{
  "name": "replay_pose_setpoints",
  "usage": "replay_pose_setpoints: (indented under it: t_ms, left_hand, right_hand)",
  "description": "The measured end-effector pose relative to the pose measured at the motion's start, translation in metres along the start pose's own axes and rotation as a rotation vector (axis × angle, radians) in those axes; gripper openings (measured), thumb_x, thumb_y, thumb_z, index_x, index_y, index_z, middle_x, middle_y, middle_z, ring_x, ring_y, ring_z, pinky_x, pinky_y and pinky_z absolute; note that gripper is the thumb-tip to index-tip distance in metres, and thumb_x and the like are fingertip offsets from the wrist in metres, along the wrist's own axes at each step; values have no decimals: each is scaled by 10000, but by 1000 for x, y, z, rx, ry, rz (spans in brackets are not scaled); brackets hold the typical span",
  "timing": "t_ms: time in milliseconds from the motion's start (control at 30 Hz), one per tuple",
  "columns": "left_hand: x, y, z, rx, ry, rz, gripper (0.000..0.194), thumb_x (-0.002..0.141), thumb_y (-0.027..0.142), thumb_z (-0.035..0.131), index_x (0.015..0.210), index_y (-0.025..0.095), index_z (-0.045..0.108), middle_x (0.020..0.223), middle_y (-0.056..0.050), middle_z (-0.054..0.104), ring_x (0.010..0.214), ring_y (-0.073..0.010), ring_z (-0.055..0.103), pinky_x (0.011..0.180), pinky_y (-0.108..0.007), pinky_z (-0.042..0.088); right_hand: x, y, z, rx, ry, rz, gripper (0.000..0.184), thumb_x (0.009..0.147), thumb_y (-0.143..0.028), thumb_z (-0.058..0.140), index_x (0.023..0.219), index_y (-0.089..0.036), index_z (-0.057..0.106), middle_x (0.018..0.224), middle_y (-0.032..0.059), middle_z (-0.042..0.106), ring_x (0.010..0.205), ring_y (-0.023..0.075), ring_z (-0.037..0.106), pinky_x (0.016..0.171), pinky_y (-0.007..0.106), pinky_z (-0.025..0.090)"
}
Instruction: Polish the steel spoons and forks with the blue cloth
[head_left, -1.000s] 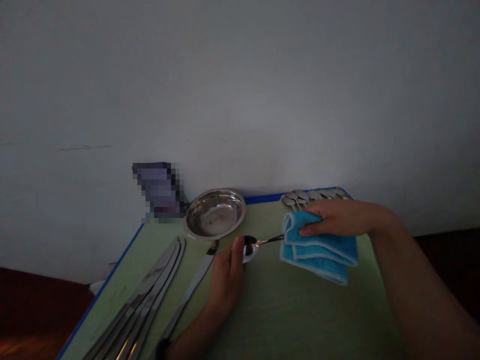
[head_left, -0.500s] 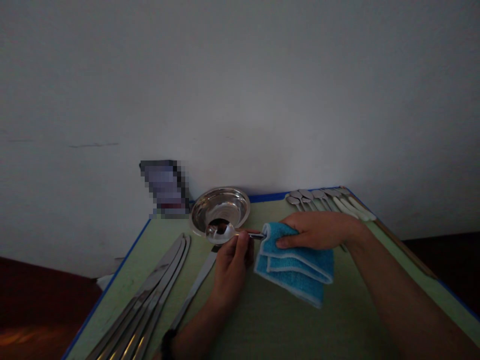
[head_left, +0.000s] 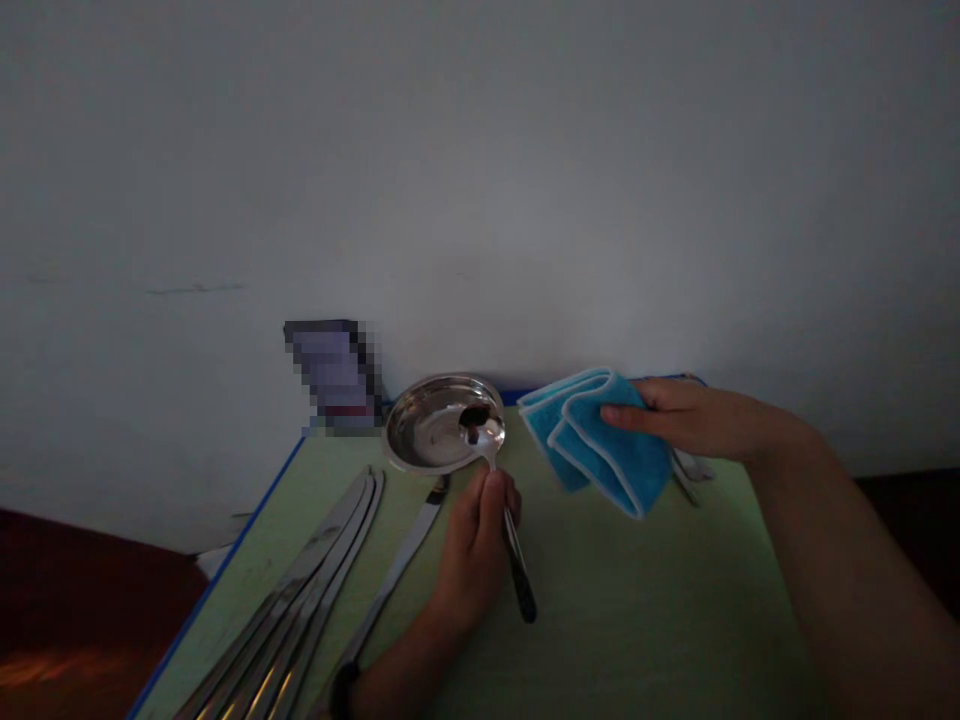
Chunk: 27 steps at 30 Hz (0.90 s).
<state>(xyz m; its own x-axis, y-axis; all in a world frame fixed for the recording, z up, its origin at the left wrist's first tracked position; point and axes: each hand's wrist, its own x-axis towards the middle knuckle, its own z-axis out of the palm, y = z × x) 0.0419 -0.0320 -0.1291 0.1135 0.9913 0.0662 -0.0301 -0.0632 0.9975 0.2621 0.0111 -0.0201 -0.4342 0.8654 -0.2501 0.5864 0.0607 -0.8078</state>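
My left hand (head_left: pixel 480 530) is closed around the handle of a metal spoon (head_left: pixel 489 432). The spoon's bowl points away from me, overlapping the right rim of a steel bowl (head_left: pixel 397 455), and its handle end slants down to the right. My right hand (head_left: pixel 682 415) pinches a folded blue cloth (head_left: pixel 600 440) with pale edging, held apart from the spoon. The cloth and hand hide most of the cutlery behind them; only a few metal handles (head_left: pixel 686 480) show below.
Several table knives (head_left: pixel 322 560) lie fanned at the left of the green table (head_left: pixel 600 640). A single knife (head_left: pixel 397 570) lies beside my left forearm. A blurred-out, phone-like device (head_left: pixel 334 375) leans against the wall (head_left: pixel 480 200) behind the table.
The cloth has come off the spoon's handle and moved up and away with my right hand, covering the row of spoons. My left hand has turned the spoon from sideways to pointing forward.
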Motion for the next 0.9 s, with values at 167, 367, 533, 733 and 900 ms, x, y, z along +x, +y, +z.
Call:
replay_pose_setpoints:
  t_ms: [167,367,533,733,900]
  left_hand:
    - [-3,2,-1,133,-49,57,327,919,370,282,656,189,351,585,43,368,526,-95,348,494,-221,297]
    - [-6,4,-3,305,-129,142,307,913,304,300,648,180,393,639,16,392,608,-125,387,584,-259,316]
    - [-6,5,-3,378,-269,194,258,895,244,330,701,168,481,735,-21,501,682,-143,457,659,-270,359]
    - [-8,2,-4,423,-368,166,244,877,243,377,675,165,491,756,-40,568,699,-156,506,661,-275,382]
    - [-11,5,-1,305,-439,9,255,921,348,294,821,180,457,574,35,492,487,-98,444,494,-219,356]
  right_hand:
    - [3,4,9,305,66,-28,423,809,-520,470,1087,-226,595,1009,41,649,956,203,591,888,361,462]
    - [11,9,15,539,16,-15,484,804,-564,438,1125,-223,565,1109,54,613,1014,208,572,935,397,430]
    - [20,3,27,307,-67,-65,433,826,-534,420,1080,-223,583,1090,44,624,990,196,579,883,350,456]
    - [32,-9,38,-210,-122,-249,217,769,-349,572,884,-178,637,866,26,678,755,173,607,646,262,461]
    - [34,-7,37,-308,112,-290,199,820,-335,495,831,-172,609,809,23,662,696,150,583,629,249,414]
